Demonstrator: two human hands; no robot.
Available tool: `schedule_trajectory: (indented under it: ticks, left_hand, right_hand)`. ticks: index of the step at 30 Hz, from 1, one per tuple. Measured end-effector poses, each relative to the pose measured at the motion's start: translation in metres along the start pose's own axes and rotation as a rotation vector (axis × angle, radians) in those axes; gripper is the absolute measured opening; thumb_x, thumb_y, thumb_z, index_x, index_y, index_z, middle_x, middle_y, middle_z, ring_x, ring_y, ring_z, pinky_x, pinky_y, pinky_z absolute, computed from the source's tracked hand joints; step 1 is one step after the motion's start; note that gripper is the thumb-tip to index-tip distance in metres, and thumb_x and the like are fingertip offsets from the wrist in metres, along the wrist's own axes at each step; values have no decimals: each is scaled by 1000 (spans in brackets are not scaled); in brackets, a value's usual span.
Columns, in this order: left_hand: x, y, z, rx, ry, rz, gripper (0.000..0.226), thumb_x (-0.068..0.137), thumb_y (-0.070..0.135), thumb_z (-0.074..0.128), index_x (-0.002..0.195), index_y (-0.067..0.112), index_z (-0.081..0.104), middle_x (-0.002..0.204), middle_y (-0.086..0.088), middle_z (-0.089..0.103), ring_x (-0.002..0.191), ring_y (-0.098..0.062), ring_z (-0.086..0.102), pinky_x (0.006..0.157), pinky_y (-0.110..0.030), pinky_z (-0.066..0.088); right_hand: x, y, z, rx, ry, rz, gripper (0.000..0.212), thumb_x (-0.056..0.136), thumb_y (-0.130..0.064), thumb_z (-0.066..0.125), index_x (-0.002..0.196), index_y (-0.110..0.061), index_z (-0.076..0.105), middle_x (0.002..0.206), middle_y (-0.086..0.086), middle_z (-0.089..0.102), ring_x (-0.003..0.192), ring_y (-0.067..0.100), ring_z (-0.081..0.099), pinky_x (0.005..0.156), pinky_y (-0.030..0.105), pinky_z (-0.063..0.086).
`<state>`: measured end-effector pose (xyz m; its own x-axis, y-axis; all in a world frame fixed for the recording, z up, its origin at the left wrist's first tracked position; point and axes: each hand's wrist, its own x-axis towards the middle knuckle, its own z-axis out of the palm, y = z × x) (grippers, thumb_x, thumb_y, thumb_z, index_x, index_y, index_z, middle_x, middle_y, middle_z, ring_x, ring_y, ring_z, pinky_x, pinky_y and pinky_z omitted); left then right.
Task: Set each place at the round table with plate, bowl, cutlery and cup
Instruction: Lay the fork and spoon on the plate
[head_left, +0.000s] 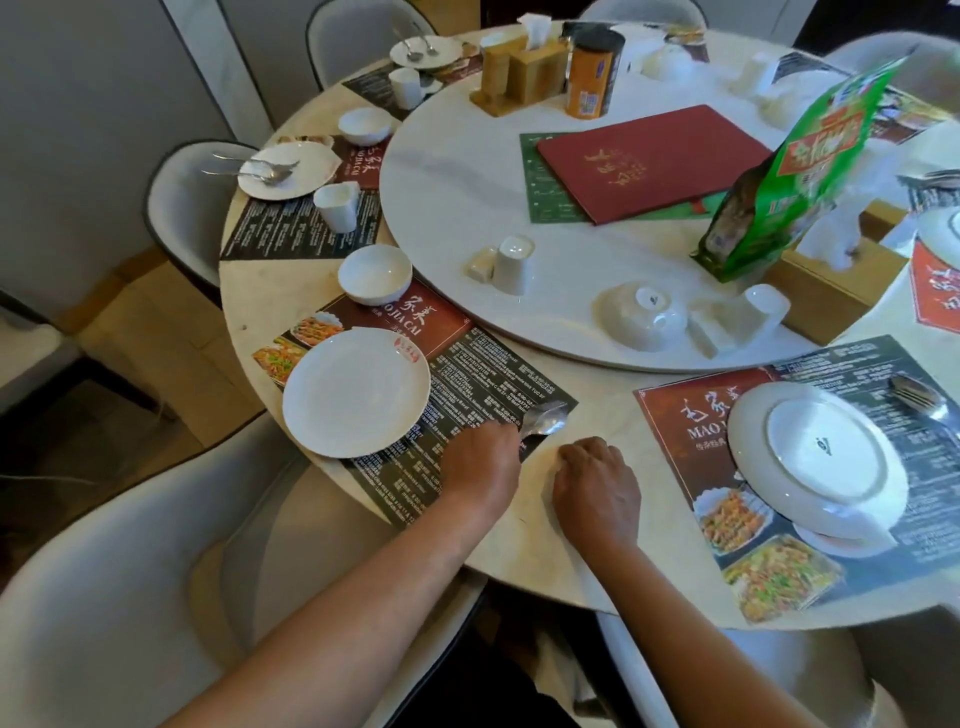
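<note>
My left hand (480, 457) grips a metal spoon (543, 418) over the dark placemat (483, 384), just right of a white plate (356, 392). A white bowl (375, 274) stands behind that plate. My right hand (595, 486) rests on the bare table edge with curled fingers and holds nothing. To the right, an upturned plate (818, 452) leans on a bowl (841, 538) on another placemat, with cutlery (919, 400) beside it. On the turntable (457, 171) stand an upturned cup (514, 265) and an upturned bowl (641, 314).
Two further places at the far left have plates with cutlery (283, 169), cups (337, 207) and a bowl (364, 124). The turntable carries a red menu (652, 161), a green packet (795, 176), an orange can (592, 70) and wooden tissue boxes (530, 73). Grey chairs (130, 597) ring the table.
</note>
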<state>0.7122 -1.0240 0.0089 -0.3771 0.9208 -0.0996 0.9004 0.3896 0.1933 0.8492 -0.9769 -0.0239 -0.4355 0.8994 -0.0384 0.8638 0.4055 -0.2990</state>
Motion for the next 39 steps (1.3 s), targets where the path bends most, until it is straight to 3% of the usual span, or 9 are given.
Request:
schedule_trajectory:
  ticks: [6, 8, 13, 17, 22, 25, 33, 39]
  left_hand:
    - [1, -15, -4, -184, 82, -136, 11, 100, 18, 50, 96, 15, 59, 91, -3, 63, 74, -19, 56, 56, -30, 35]
    - [-2, -24, -8, -248, 115, -187, 10, 103, 22, 46, 99, 16, 53, 88, -1, 59, 72, -16, 54, 54, -30, 40]
    - [-15, -72, -22, -271, 161, -269, 18, 105, 26, 42, 122, 22, 47, 104, -2, 60, 86, -21, 62, 65, -35, 54]
    - [-25, -132, -37, -265, 203, -332, 23, 105, 27, 44, 125, 24, 55, 112, -2, 63, 98, -22, 63, 78, -37, 57]
    - [-26, -206, -48, -199, 159, -359, 27, 104, 25, 48, 125, 21, 65, 118, -6, 65, 106, -27, 62, 80, -39, 53]
    - [-23, -234, -47, -185, 138, -358, 29, 103, 25, 51, 126, 23, 68, 120, -6, 67, 107, -27, 63, 81, -37, 51]
    - [-8, -249, -35, -219, 127, -310, 29, 102, 23, 52, 125, 22, 69, 119, -10, 67, 104, -30, 64, 85, -42, 55]
    - [-7, -253, -32, -148, 129, -306, 31, 103, 21, 50, 126, 20, 70, 123, -12, 58, 106, -29, 60, 82, -38, 53]
  right_hand:
    - [6, -10, -3, 118, 67, -6, 26, 87, -17, 60, 110, -19, 70, 110, 4, 65, 99, 28, 61, 73, 38, 52]
    - [11, -22, -5, 115, 79, -37, 25, 87, -20, 60, 111, -21, 69, 112, 3, 65, 100, 27, 60, 74, 39, 53]
    - [21, -76, -6, 85, -32, -118, 38, 92, -30, 58, 129, -21, 60, 128, 1, 59, 120, 21, 52, 94, 37, 48]
    - [27, -116, 3, 42, -138, -139, 53, 90, -41, 63, 139, -24, 52, 142, 2, 52, 132, 21, 46, 104, 41, 47]
    - [32, -146, 17, -29, -247, -130, 66, 85, -52, 68, 141, -24, 46, 147, 2, 45, 133, 23, 44, 100, 44, 50]
    - [30, -152, 25, -84, -298, -124, 75, 85, -59, 65, 146, -24, 40, 156, 4, 33, 143, 26, 33, 107, 48, 45]
    - [30, -147, 32, -119, -311, -145, 80, 89, -63, 58, 153, -24, 29, 163, 6, 21, 150, 28, 22, 117, 49, 34]
    - [29, -145, 35, -133, -299, -163, 81, 91, -63, 54, 155, -23, 25, 165, 7, 18, 151, 29, 18, 120, 47, 29]
